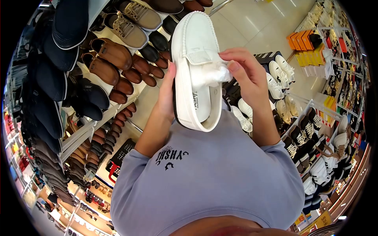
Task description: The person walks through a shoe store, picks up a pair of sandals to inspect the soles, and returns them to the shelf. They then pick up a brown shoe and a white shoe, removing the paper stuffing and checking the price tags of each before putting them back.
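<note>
A white loafer (199, 29) with a stitched toe is held up in front of my chest, its toe pointing away from me. My left hand (167, 92) grips the shoe along its left side, the thumb on the upper and the other fingers hidden behind. Crumpled white paper (210, 74) sticks out of the shoe's opening. At the opening's right edge, my right hand (248, 74) has its thumb and fingers closed on the end of this paper. Dark lettering shows on the insole (201, 103) near the heel.
On my left stand shelves (84, 131) with rows of dark, brown and tan shoes. White sneakers (281, 70) and black sneakers (301, 131) sit on racks to my right. Farther off are orange boxes (301, 40). Pale floor tiles (236, 25) run between the racks.
</note>
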Demonstrator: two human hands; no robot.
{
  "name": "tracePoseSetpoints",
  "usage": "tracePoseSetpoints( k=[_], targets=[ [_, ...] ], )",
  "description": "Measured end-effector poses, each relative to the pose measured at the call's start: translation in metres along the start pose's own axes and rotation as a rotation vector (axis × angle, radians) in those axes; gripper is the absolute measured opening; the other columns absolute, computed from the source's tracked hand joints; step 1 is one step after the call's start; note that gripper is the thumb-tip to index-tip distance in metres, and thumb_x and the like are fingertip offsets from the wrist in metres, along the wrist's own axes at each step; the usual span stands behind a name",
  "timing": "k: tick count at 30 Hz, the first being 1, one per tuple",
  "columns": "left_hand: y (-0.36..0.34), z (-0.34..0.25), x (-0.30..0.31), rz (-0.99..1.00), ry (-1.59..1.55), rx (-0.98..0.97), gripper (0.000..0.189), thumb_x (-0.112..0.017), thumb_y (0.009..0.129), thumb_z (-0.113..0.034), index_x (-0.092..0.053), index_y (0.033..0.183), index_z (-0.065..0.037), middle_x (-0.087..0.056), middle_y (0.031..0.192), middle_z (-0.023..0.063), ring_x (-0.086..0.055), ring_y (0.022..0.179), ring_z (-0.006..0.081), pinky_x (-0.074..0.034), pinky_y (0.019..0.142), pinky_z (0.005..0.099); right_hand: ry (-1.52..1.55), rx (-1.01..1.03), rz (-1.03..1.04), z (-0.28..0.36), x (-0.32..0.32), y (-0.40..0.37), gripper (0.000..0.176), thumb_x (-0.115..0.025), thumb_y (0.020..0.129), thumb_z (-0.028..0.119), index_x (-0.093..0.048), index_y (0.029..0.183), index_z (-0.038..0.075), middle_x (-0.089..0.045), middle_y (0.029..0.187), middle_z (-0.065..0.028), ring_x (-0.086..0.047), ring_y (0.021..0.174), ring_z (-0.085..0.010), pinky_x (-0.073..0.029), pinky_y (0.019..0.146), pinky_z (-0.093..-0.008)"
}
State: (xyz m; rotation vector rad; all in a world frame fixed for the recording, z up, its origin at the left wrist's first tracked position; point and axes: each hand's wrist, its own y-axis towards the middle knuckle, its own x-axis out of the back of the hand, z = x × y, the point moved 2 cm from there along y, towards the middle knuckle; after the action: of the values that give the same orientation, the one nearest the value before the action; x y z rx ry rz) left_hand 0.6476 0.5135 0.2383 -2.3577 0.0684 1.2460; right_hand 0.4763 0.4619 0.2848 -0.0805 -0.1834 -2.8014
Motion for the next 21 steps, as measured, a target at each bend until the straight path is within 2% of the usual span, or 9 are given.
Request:
tracePoseSetpoints(
  k=[2, 6, 8, 9, 10, 12, 15, 18, 21],
  targets=[
    [-0.006, -0.008, 0.008, 0.047, -0.03, 0.048, 0.07, -0.03, 0.092, -0.057, -0.035, 0.134, -0.001, -0.05, 0.127, 0.0155, -0.053, 0.113, 0.0248, -0.041, 0.097, 0.0365, 0.151, -0.116, 0.025, -0.001, -0.01, 0.003, 0.016, -0.059, 0.087, 0.01, -0.061, 0.097, -0.001, -0.058, 0.094, -0.0062, -0.057, 0.085, -0.0116, -0.046, 0.073, -0.0243],
    [-0.03, -0.039, 0.015, 0.089, -0.115, 0.127, 0.07, -0.031, 0.092, -0.056, -0.035, 0.135, -0.001, -0.049, 0.128, 0.0158, -0.052, 0.113, 0.0252, -0.042, 0.097, 0.0373, 0.036, 0.001, 0.129, 0.008, -0.034, 0.022, 0.016, -0.063, 0.084, 0.01, -0.063, 0.097, 0.0, -0.058, 0.091, -0.005, -0.058, 0.078, -0.0105, -0.047, 0.068, -0.0237],
    [-0.042, -0.047, 0.015, -0.002, -0.066, 0.126, 0.081, -0.027, 0.086, -0.067, -0.035, 0.134, -0.003, -0.055, 0.115, 0.0211, -0.062, 0.087, 0.0389, -0.055, 0.07, 0.0421, 0.009, -0.009, 0.244, 0.017, -0.05, 0.034, 0.016, -0.065, 0.082, 0.01, -0.064, 0.097, 0.002, -0.058, 0.092, -0.0047, -0.059, 0.069, -0.0092, -0.048, 0.06, -0.0229],
    [-0.047, -0.054, 0.016, -0.015, -0.089, 0.119, 0.078, -0.027, 0.087, -0.066, -0.036, 0.134, -0.003, -0.055, 0.114, 0.0213, -0.061, 0.087, 0.0385, -0.055, 0.069, 0.042, -0.059, -0.022, 0.271, 0.025, -0.059, 0.04, 0.02, -0.063, 0.082, 0.01, -0.064, 0.099, -0.001, -0.059, 0.088, -0.006, -0.056, 0.078, -0.012, -0.043, 0.068, -0.0218],
    [-0.051, -0.059, 0.023, -0.009, -0.087, 0.118, 0.078, -0.027, 0.087, -0.066, -0.036, 0.134, -0.003, -0.055, 0.114, 0.0213, -0.061, 0.087, 0.0385, -0.055, 0.069, 0.042, -0.062, -0.017, 0.268, 0.03, -0.064, 0.046, 0.02, -0.063, 0.082, 0.01, -0.064, 0.099, -0.001, -0.059, 0.088, -0.006, -0.056, 0.078, -0.012, -0.043, 0.068, -0.0218],
    [-0.056, -0.07, 0.041, 0.026, 0.005, 0.086, 0.077, -0.027, 0.087, -0.065, -0.036, 0.134, -0.004, -0.054, 0.116, 0.0217, -0.061, 0.087, 0.0382, -0.056, 0.069, 0.0428, -0.435, 0.294, 0.374, 0.04, -0.076, 0.052, 0.02, -0.062, 0.082, 0.006, -0.063, 0.101, 0.0, -0.062, 0.084, -0.0077, -0.06, 0.073, -0.0129, -0.046, 0.064, -0.0231],
    [-0.066, -0.083, 0.048, -0.099, -0.205, 0.048, 0.077, -0.028, 0.087, -0.064, -0.035, 0.134, -0.004, -0.054, 0.116, 0.0222, -0.061, 0.088, 0.0392, -0.056, 0.07, 0.0438, -0.546, 0.355, 0.283, 0.047, -0.106, 0.052, 0.022, -0.061, 0.082, 0.001, -0.062, 0.103, 0.001, -0.064, 0.083, -0.0091, -0.062, 0.07, -0.0141, -0.049, 0.063, -0.0247],
    [-0.073, -0.093, 0.072, 0.003, -0.03, 0.124, 0.078, -0.029, 0.086, -0.065, -0.035, 0.134, -0.004, -0.054, 0.116, 0.0224, -0.061, 0.089, 0.0408, -0.056, 0.07, 0.0456, -0.612, 0.503, 0.113, 0.039, -0.128, 0.049, 0.022, -0.065, 0.08, 0.009, -0.063, 0.101, 0.011, -0.062, 0.076, -0.004, -0.059, 0.062, -0.0164, -0.045, 0.054, -0.0267],
    [-0.076, -0.092, 0.075, 0.054, -0.082, 0.18, 0.078, -0.029, 0.086, -0.066, -0.035, 0.134, -0.004, -0.054, 0.114, 0.0255, -0.061, 0.085, 0.0428, -0.057, 0.063, 0.0447, -0.497, 0.413, 0.067, 0.035, -0.136, 0.039, 0.022, -0.063, 0.081, 0.004, -0.06, 0.103, 0.007, -0.062, 0.08, -0.0052, -0.061, 0.068, -0.0163, -0.049, 0.061, -0.027]
  ],
)
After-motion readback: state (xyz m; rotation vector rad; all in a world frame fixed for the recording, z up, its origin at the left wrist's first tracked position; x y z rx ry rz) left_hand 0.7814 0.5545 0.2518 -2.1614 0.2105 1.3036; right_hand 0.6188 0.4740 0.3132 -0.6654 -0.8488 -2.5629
